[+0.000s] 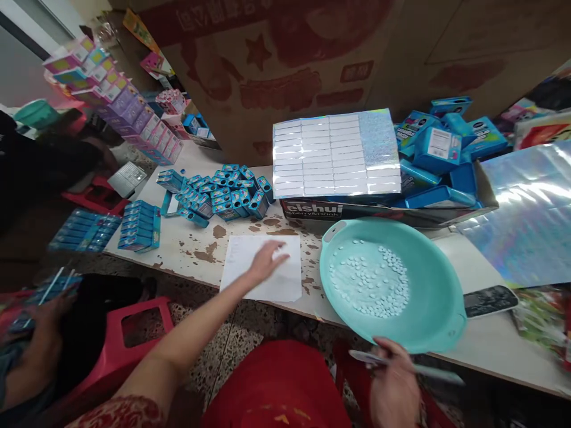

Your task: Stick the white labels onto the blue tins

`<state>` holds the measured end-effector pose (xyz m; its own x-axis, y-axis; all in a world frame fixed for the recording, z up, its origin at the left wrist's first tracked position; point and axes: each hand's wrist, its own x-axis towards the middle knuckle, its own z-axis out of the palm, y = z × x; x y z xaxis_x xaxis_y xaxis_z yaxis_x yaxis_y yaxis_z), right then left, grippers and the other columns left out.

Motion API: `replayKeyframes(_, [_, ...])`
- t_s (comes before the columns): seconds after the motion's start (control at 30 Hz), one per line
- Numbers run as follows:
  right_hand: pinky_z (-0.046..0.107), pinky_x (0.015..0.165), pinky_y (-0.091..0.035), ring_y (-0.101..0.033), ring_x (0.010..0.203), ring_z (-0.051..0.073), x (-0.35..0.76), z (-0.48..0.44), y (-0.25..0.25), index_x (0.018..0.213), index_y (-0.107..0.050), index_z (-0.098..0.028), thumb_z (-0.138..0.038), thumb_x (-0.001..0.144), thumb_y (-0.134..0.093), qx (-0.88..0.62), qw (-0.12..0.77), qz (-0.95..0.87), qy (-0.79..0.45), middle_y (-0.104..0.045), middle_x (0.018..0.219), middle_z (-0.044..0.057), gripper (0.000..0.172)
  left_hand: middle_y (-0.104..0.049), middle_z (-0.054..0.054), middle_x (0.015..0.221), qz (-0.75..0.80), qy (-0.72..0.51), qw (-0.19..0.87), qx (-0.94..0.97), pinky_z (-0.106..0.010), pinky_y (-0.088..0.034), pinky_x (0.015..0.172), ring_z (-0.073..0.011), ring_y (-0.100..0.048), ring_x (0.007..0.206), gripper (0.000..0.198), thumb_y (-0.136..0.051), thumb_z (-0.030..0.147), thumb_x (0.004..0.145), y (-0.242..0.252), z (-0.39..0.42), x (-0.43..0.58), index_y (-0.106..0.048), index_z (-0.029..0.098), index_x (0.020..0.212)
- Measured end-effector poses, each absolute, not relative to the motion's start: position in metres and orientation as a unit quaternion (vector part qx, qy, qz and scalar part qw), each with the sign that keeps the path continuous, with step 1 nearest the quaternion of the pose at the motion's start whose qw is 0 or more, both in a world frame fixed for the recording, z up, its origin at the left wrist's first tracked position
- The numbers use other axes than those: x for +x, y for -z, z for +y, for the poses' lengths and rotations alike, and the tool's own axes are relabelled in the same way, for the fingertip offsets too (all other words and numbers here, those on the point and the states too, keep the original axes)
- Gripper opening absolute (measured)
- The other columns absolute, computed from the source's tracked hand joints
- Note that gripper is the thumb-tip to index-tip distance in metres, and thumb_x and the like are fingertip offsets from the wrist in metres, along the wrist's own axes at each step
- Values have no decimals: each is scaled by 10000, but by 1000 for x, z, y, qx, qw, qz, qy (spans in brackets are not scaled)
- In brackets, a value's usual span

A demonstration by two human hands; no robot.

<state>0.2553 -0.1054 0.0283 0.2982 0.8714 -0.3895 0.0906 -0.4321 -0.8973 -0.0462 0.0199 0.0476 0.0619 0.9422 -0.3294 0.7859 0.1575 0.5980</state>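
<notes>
My left hand [266, 261] is over a white sheet of paper [259, 288], thumb and fingers apart, with nothing visible in it. Beside the table's front edge, my right hand [395, 380] grips a long, slim, pale tool [439, 374] with a rounded end; blur hides its exact kind. This hand is just below the rim of a large turquoise basin [432, 285]. Many small white tablets [366, 285] lie scattered on the basin's bottom, mostly towards its left side.
Small blue boxes [223, 190] cluster at the back left. An open carton [439, 219] holds more blue packs, with a silvery label sheet [334, 157] across it. A dark handheld device [488, 301] lies right of the basin. Another person's hand [51, 309] is at far left, near a red stool [111, 339].
</notes>
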Motion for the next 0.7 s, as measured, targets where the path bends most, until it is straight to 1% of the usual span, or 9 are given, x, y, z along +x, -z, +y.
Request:
replayKeyframes(0.07, [257, 489, -426, -457, 493, 117, 208, -91, -33, 893, -554, -202, -639, 837, -398, -642, 443, -304, -547, -478, 621, -34, 467, -647, -41, 1047, 614, -112, 444, 643, -249, -460, 772, -149, -581, 891, 321, -465, 333, 889, -60, -22, -22, -585, 190, 1150])
replayKeyframes(0.13, [264, 504, -437, -487, 508, 132, 172, -76, -36, 848, -563, -207, -634, 822, -430, -608, 422, -311, -597, -496, 597, -34, 448, -660, -25, 965, 534, -164, 616, 556, -229, -463, 687, -121, -582, 768, 331, -515, 366, 853, -67, -55, -5, -596, 188, 1121])
replayKeyframes(0.17, [272, 531, -450, -516, 543, 145, 160, -70, -37, 822, -575, -207, -626, 812, -454, -597, 402, -330, -611, -527, 613, -22, 436, -656, -21, 888, 520, -184, 664, 504, -225, -456, 646, -111, -569, 703, 327, -512, 379, 846, -68, -66, -2, -607, 173, 1081])
replayKeyframes(0.23, [287, 592, -463, -555, 612, 166, 142, -64, -38, 762, -602, -200, -603, 795, -498, -585, 363, -380, -617, -577, 649, 1, 418, -605, -2, 718, 545, -207, 690, 429, -220, -421, 572, -97, -516, 588, 308, -492, 390, 834, -67, -75, -4, -624, 146, 968])
replayKeyframes(0.33, [289, 606, -446, -536, 586, 163, 124, -66, -39, 710, -628, -189, -567, 763, -568, -571, 323, -439, -615, -564, 578, -8, 386, -523, 26, 604, 590, -200, 660, 420, -218, -369, 526, -92, -453, 528, 265, -496, 381, 807, -61, -73, -27, -619, 152, 855])
replayKeyframes(0.4, [272, 530, -409, -473, 498, 136, 114, -68, -38, 704, -633, -181, -556, 745, -599, -570, 319, -432, -622, -507, 494, -31, 379, -531, 22, 614, 593, -185, 630, 466, -227, -368, 551, -105, -464, 566, 241, -492, 377, 813, -55, -72, -48, -614, 168, 827])
replayKeyframes(0.53, [205, 394, -296, -375, 417, 75, 100, -60, -33, 694, -594, -179, -537, 695, -671, -636, 458, -290, -549, -452, 476, -67, 365, -591, -7, 701, 666, -160, 509, 522, -254, -395, 620, -143, -518, 671, 259, -417, 371, 876, -36, -87, -111, -579, 184, 799])
replayKeyframes(0.6, [189, 389, -310, -401, 426, 57, 92, -51, -28, 695, -593, -168, -515, 645, -724, -653, 505, -241, -510, -497, 543, -60, 375, -592, -13, 711, 720, -160, 431, 519, -268, -416, 620, -151, -528, 662, 272, -355, 352, 911, -19, -98, -151, -553, 186, 828])
replayKeyframes(0.7, [207, 412, -389, -489, 463, 72, 67, -43, -15, 770, -645, -140, -500, 639, -735, -646, 464, -270, -542, -579, 641, -18, 394, -614, -44, 804, 749, -197, 272, 571, -312, -472, 689, -174, -564, 754, 241, -324, 301, 932, 15, -109, -205, -529, 184, 881])
